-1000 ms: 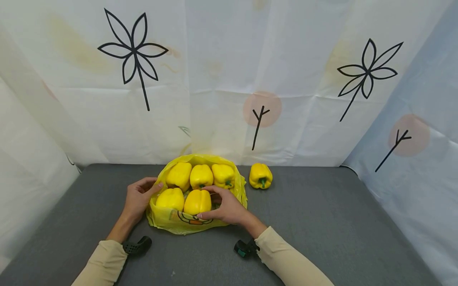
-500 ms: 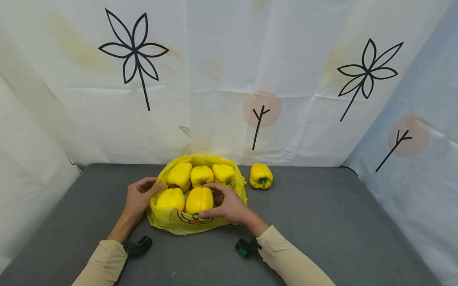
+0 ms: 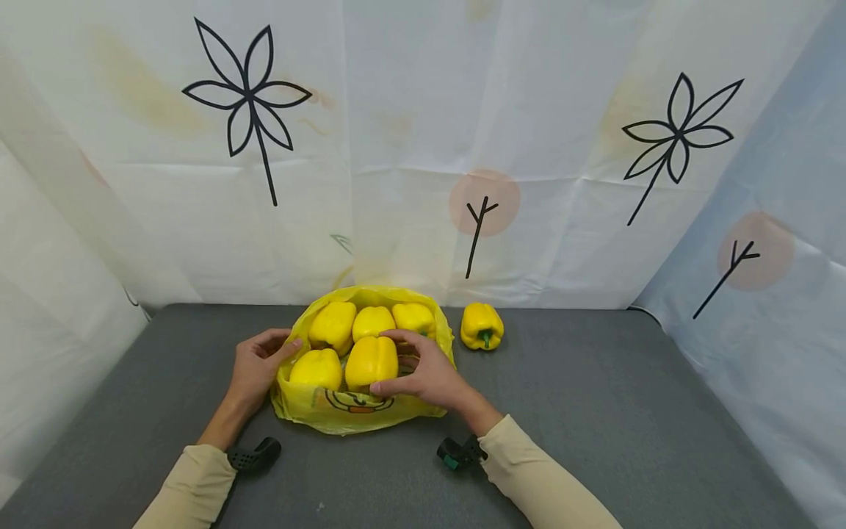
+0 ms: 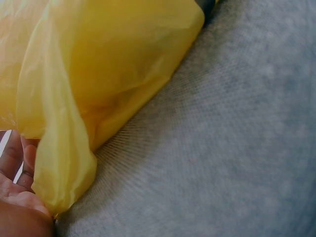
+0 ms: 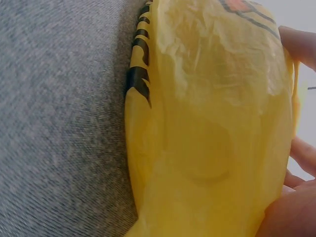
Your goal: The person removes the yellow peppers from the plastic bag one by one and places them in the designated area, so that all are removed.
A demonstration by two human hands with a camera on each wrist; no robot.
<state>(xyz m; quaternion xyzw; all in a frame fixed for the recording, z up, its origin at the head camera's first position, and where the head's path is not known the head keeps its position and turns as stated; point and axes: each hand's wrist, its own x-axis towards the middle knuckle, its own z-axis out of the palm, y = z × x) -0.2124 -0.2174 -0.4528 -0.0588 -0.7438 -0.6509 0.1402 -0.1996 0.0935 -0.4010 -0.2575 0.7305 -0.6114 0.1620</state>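
Note:
A yellow plastic bag [image 3: 340, 420] lies on the grey table with its mouth open upward. My left hand [image 3: 256, 373] holds the bag's left rim, thumb at the edge. In the left wrist view the folded bag side [image 4: 118, 64] hangs beside that hand's fingers. My right hand [image 3: 429, 373] grips a yellow bell pepper [image 3: 370, 364] from its right side, at the front of the bag's mouth. Other yellow bell peppers [image 3: 332, 327] sit behind and left of it in the bag. The bag's printed wall [image 5: 212, 123] hides the pepper in the right wrist view.
One more yellow bell pepper [image 3: 482, 326] lies on the grey table [image 3: 581, 411], right of the bag near the back edge. A white cloth backdrop [image 3: 410, 220] with drawn flowers rises behind the table and along both sides.
My right hand has lifted the front bell pepper a little and shifted it slightly right; it now covers more of the peppers behind. The left hand stays at the bag's rim.

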